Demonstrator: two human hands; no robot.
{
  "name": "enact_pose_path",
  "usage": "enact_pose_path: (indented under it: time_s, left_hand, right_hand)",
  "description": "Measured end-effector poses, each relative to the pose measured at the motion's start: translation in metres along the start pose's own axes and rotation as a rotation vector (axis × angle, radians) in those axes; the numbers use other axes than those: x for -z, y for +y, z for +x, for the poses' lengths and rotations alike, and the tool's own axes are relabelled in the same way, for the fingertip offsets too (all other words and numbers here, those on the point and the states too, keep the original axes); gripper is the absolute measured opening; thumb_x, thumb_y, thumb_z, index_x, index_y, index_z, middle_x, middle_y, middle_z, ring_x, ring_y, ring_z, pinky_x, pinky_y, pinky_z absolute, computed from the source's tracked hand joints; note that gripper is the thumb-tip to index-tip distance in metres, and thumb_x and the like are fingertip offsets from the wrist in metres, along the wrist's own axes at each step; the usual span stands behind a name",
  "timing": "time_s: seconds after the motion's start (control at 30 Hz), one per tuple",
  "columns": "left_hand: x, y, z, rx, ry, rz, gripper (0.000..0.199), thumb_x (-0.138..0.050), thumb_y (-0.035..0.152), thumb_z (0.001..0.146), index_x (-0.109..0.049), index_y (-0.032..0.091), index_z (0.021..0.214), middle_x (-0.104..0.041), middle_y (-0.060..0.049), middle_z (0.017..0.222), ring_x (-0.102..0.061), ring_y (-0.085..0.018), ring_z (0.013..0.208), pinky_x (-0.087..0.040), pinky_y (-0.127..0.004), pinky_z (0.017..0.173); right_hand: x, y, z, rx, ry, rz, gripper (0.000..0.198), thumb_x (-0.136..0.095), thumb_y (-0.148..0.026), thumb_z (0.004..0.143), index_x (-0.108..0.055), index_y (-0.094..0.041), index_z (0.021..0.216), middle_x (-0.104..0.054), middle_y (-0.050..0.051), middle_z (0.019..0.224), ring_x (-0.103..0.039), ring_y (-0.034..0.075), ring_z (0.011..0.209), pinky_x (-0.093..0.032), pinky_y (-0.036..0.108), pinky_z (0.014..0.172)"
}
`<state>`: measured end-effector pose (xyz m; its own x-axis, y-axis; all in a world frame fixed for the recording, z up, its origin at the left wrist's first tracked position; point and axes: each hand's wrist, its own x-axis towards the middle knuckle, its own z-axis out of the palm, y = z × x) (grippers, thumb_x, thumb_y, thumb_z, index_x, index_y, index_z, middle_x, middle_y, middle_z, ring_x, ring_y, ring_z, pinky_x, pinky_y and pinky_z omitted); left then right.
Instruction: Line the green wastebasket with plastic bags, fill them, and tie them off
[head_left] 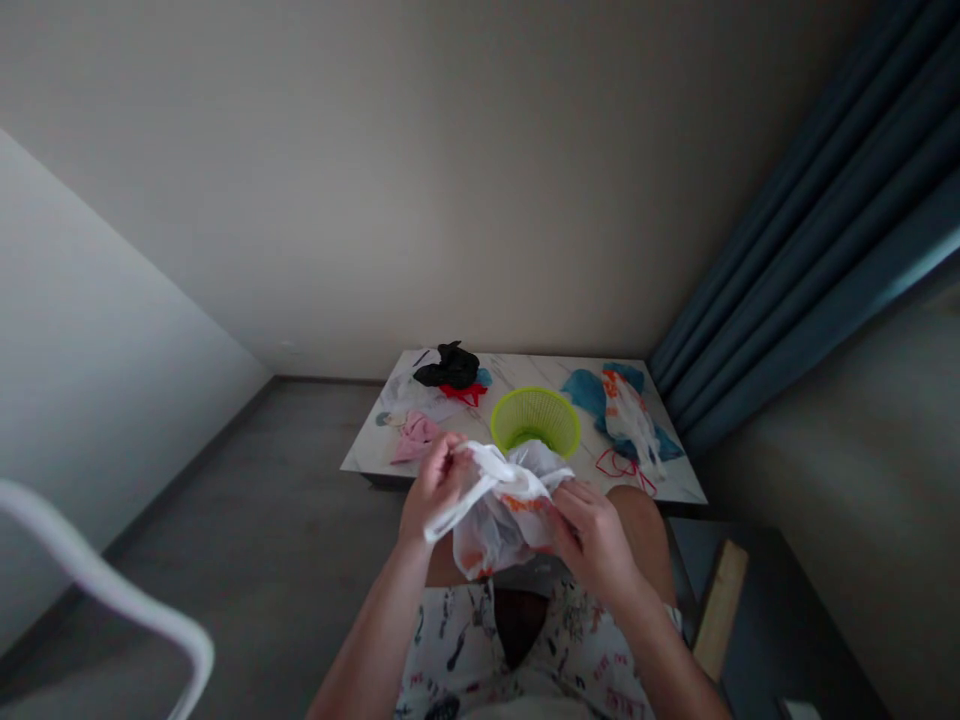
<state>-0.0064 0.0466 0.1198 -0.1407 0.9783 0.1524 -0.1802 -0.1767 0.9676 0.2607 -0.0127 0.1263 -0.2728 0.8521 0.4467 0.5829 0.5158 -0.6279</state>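
A white plastic bag (499, 535) with orange print hangs between my hands above my lap. Its top is twisted into what looks like a knot, with a loose white end pointing down to the left. My left hand (439, 485) grips the bag near that twisted part, fingers curled. On the other side my right hand (592, 530) pinches the bag's edge. Just beyond the bag stands a lime green basket (536, 400) on a white marble-patterned table (517, 372).
Left on the table lie a black bag (450, 367), a red piece (466, 395) and pink cloth (416, 436). At right are blue bags (585, 390), another printed bag (630, 412) and red string (619, 465). A blue curtain (817, 230) hangs right; a white curved cable-like object (112, 590) crosses lower left.
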Motion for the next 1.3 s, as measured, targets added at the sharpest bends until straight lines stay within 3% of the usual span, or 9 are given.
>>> enact_pose_path:
  time_s: [0.13,0.3,0.47,0.67,0.8,0.87,0.97,1.1,1.3]
  left_hand:
    - [0.025,-0.007,0.02,0.007,0.251,-0.307,0.04,-0.089,0.056,0.096,-0.078,0.022,0.115,-0.081,-0.005,0.111,-0.074,-0.021,0.103,-0.057,-0.031,0.095]
    - [0.033,-0.012,0.012,0.099,0.129,-0.405,0.045,-0.092,0.044,0.094,-0.079,0.021,0.13,-0.082,-0.009,0.13,-0.074,-0.025,0.127,-0.054,-0.037,0.114]
    - [0.019,-0.021,-0.008,0.165,0.024,-0.435,0.042,-0.083,0.047,0.098,-0.079,0.018,0.127,-0.081,-0.012,0.135,-0.071,-0.033,0.136,-0.054,-0.043,0.116]
    - [0.018,0.007,-0.011,-0.261,-0.116,0.297,0.079,-0.094,0.037,0.089,-0.058,0.028,0.159,-0.059,-0.015,0.167,-0.063,-0.036,0.146,-0.053,-0.054,0.122]
    - [0.016,0.029,-0.016,-0.58,-0.236,0.624,0.034,-0.085,0.029,0.095,-0.08,0.03,0.129,-0.072,-0.012,0.148,-0.065,-0.037,0.14,-0.046,-0.062,0.128]
    - [0.013,0.033,-0.019,-0.613,-0.261,0.468,0.014,-0.078,0.036,0.101,-0.082,0.028,0.111,-0.079,-0.011,0.121,-0.073,-0.033,0.117,-0.051,-0.06,0.12]
    - [0.011,0.032,-0.021,-0.486,-0.159,-0.048,0.024,-0.069,0.047,0.106,-0.075,0.025,0.098,-0.068,-0.003,0.082,-0.068,-0.025,0.086,-0.057,-0.052,0.104]
    - [0.011,0.033,-0.022,-0.269,-0.142,-0.398,0.044,-0.07,0.062,0.098,-0.063,0.023,0.078,-0.054,-0.002,0.071,-0.062,-0.025,0.084,-0.057,-0.046,0.095]
    - [-0.003,0.047,-0.032,-0.123,-0.263,-0.51,0.064,-0.075,0.07,0.091,-0.048,0.023,0.059,-0.046,-0.003,0.07,-0.053,-0.024,0.08,-0.054,-0.046,0.095]
  right_hand:
    - [0.021,0.018,-0.014,-0.102,0.26,0.031,0.046,-0.055,-0.035,0.116,-0.044,-0.027,0.072,-0.052,0.002,0.072,-0.054,0.022,0.067,-0.04,0.037,0.062]
    - [0.028,0.031,-0.027,-0.301,0.205,0.269,0.027,-0.07,-0.057,0.107,-0.075,-0.03,0.104,-0.077,0.008,0.105,-0.075,0.031,0.097,-0.064,0.044,0.083]
    - [0.011,0.021,-0.03,-0.53,0.159,0.536,0.063,-0.082,-0.075,0.091,-0.077,-0.029,0.135,-0.082,0.012,0.129,-0.08,0.036,0.114,-0.071,0.048,0.091]
    - [0.002,0.004,-0.018,-0.435,0.102,0.559,0.039,-0.078,-0.063,0.098,-0.081,-0.025,0.101,-0.079,0.005,0.089,-0.073,0.023,0.078,-0.062,0.03,0.067]
    - [-0.002,0.008,-0.019,-0.47,0.077,0.597,0.045,-0.08,-0.062,0.098,-0.084,-0.018,0.093,-0.076,0.004,0.082,-0.066,0.019,0.072,-0.052,0.025,0.062]
    - [-0.005,0.017,-0.024,-0.588,0.164,0.63,0.05,-0.083,-0.067,0.093,-0.084,-0.017,0.088,-0.075,0.004,0.077,-0.064,0.019,0.067,-0.049,0.026,0.058]
    - [-0.008,0.034,-0.027,-0.838,0.583,0.685,0.049,-0.092,-0.068,0.078,-0.08,-0.02,0.084,-0.077,0.002,0.079,-0.068,0.02,0.069,-0.051,0.027,0.059]
    - [-0.003,0.045,-0.021,-0.96,0.783,0.848,0.053,-0.097,-0.061,0.065,-0.077,-0.022,0.095,-0.081,0.004,0.093,-0.074,0.024,0.081,-0.057,0.03,0.067]
    - [0.018,0.018,-0.025,-0.6,0.771,0.475,0.052,-0.093,-0.053,0.082,-0.066,-0.023,0.115,-0.07,0.002,0.102,-0.067,0.02,0.088,-0.057,0.033,0.079]
